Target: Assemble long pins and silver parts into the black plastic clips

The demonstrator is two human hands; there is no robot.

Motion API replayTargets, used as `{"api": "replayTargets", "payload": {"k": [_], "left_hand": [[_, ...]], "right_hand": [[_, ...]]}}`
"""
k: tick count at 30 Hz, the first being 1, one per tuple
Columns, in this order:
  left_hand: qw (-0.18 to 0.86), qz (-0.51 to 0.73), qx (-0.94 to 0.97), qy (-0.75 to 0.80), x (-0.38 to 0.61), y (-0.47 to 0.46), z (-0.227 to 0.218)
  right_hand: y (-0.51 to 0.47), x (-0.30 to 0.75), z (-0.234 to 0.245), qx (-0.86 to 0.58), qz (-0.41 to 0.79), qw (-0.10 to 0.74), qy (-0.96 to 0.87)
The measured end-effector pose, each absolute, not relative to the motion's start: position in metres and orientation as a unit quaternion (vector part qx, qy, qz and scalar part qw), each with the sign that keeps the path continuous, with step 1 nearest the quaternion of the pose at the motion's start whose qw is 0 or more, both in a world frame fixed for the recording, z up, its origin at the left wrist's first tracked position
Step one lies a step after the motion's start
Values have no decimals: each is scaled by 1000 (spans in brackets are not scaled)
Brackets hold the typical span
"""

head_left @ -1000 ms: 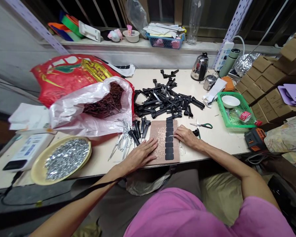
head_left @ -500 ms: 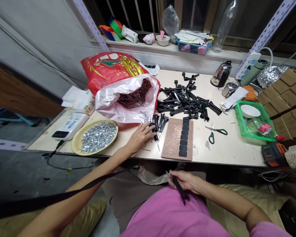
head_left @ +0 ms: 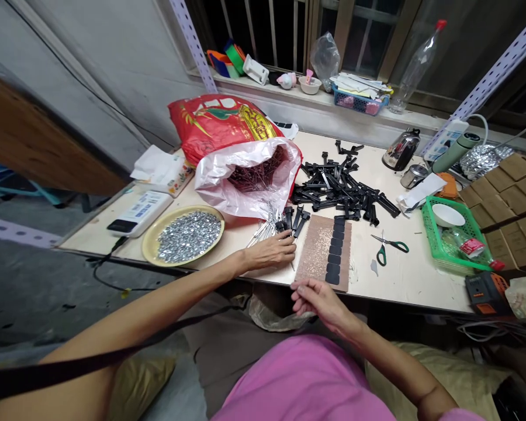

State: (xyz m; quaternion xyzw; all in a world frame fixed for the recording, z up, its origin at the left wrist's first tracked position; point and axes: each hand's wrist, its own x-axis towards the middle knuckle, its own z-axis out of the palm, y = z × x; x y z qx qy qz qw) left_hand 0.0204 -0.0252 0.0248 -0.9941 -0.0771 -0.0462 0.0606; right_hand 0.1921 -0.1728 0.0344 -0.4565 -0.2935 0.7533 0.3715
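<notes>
My left hand [head_left: 272,251] lies palm down at the front of the table, its fingers bent and close together beside a small group of black plastic pieces [head_left: 298,216] with thin metal rods. Whatever is under those fingers is hidden. Loose silvery rods [head_left: 263,229] lie just behind it. At the table's front edge hovers my right hand [head_left: 319,299], fingers loosely curled and slightly apart, with no object visible in it. Between the hands and the larger heap of black pieces [head_left: 342,187] lies a brown board [head_left: 315,251] bearing a row of black patches [head_left: 334,257].
A red and white sack [head_left: 228,126] spills open with dark reddish rods [head_left: 258,172]. Left of it sits a yellow dish [head_left: 149,248] of small metal parts. Scissors [head_left: 388,245], a green basket [head_left: 432,234], a kettle [head_left: 401,151] and cardboard boxes [head_left: 519,234] stand to the right.
The black piece with a rod in my right hand is no longer visible there. That hand has risen to the table edge. My left hand has drawn nearer the front edge, its fingers bending together.
</notes>
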Motion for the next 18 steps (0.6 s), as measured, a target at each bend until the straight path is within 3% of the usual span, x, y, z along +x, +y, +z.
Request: {"api": "replayTargets", "payload": {"k": [5, 9, 13, 16, 18], "left_hand": [[30, -126, -989, -68, 15, -16, 39], [-81, -337, -915, -207, 16, -25, 60], [-284, -550, -672, -407, 30, -50, 70], [-427, -570, -536, -453, 22, -58, 68], [-408, -539, -559, -480, -4, -54, 62]], "right_hand": [[-140, 197, 43, -548, 474, 509, -465], [-108, 193, 56, -538, 224, 529, -617], [-76, 169, 70, -449, 159, 497, -726], [-61, 151, 71, -411, 151, 466, -769], [-55, 145, 67, -407, 153, 432, -790]]}}
